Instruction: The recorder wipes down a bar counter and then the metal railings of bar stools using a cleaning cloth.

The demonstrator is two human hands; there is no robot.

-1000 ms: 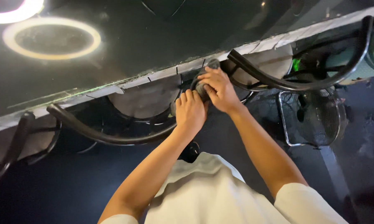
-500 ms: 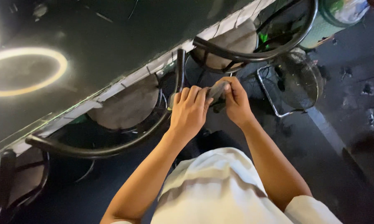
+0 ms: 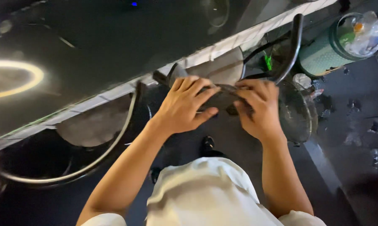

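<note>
Both my hands hold one small dark grey object [image 3: 220,99] in front of my chest, just below the edge of a glossy black counter [image 3: 113,46]. My left hand [image 3: 185,106] wraps over its left end, fingers curled on top. My right hand [image 3: 258,109] grips its right end. The object's shape is mostly hidden by my fingers; it looks flat and soft, like a cloth or pouch. My white shirt [image 3: 205,192] fills the bottom of the view.
Round stools with curved dark backrests stand under the counter: one at left [image 3: 94,125], one behind my hands [image 3: 226,67]. A wire floor fan [image 3: 296,111] sits on the dark floor at right. A green bin [image 3: 335,46] with plastic waste stands at upper right.
The view has swung left, so the stools and fan slid right. My hands came away from the counter edge toward me, still holding the dark object.
</note>
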